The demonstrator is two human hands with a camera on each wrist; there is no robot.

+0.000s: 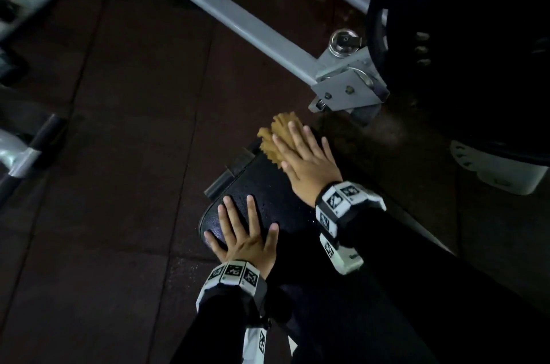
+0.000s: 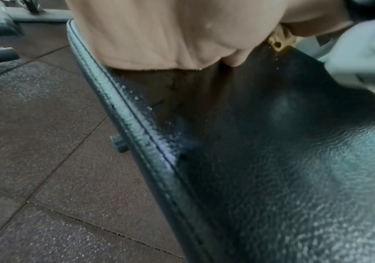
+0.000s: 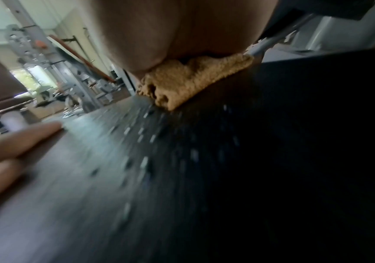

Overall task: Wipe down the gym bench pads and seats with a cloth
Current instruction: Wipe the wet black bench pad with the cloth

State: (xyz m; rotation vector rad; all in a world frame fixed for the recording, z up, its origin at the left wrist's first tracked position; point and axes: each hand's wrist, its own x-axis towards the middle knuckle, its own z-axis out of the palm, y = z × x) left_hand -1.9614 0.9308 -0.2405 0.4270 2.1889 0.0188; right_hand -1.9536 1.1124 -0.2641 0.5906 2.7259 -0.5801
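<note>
One tan cloth (image 1: 275, 137) lies bunched on the far end of the black bench pad (image 1: 262, 185), near its edge. The right hand (image 1: 306, 158) presses it flat with fingers straight and spread, and part of the cloth shows beyond the fingertips. The left hand (image 1: 244, 232) rests open on the near end of the pad, fingers spread. Small water drops (image 3: 145, 160) sit on the pad between both hands. A grey machine frame (image 1: 238, 18) stands on the dark floor (image 1: 119, 125) beyond.

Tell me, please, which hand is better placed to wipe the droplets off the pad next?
Right hand: it already presses the tan cloth flat on the black pad; the left hand lies bare.
</note>
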